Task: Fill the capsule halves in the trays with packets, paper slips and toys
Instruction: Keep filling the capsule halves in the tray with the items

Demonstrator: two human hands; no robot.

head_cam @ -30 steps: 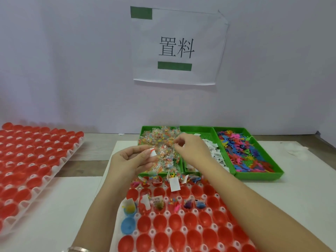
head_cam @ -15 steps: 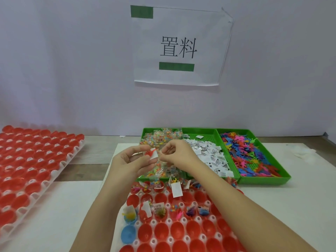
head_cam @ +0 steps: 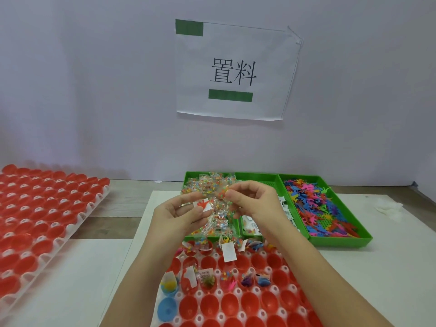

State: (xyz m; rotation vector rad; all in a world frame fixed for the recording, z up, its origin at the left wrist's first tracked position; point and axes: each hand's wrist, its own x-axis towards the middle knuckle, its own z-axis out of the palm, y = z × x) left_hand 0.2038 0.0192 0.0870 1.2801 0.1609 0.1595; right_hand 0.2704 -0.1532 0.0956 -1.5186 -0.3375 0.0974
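Head view | left hand (head_cam: pixel 178 217) pinches a paper slip (head_cam: pixel 203 204) | right hand (head_cam: pixel 256 204) pinches clinging bead packets (head_cam: pixel 218 212) | risk: a sharp tug could drop extras onto capsule halves (head_cam: pixel 210 303).

A plain, pale lilac-white wall (head_cam: pixel 94 90) fills the upper half of the view, evenly lit, with a soft shadow along its foot. A white paper sign (head_cam: pixel 266 55) is stuck to it, its top right corner creased. It bears 2 large black characters, 置料, and 2 green strips, an upper strip (head_cam: pixel 189 27) at its top left corner and a lower strip (head_cam: pixel 230 95) beneath the characters. Below lies a table top (head_cam: pixel 132 192) of grey-brown wood grain. A left white sheet (head_cam: pixel 77 279) and a right white sheet (head_cam: pixel 389 267) lie flat on it. A crumpled white scrap (head_cam: pixel 387 206) rests on the right one.
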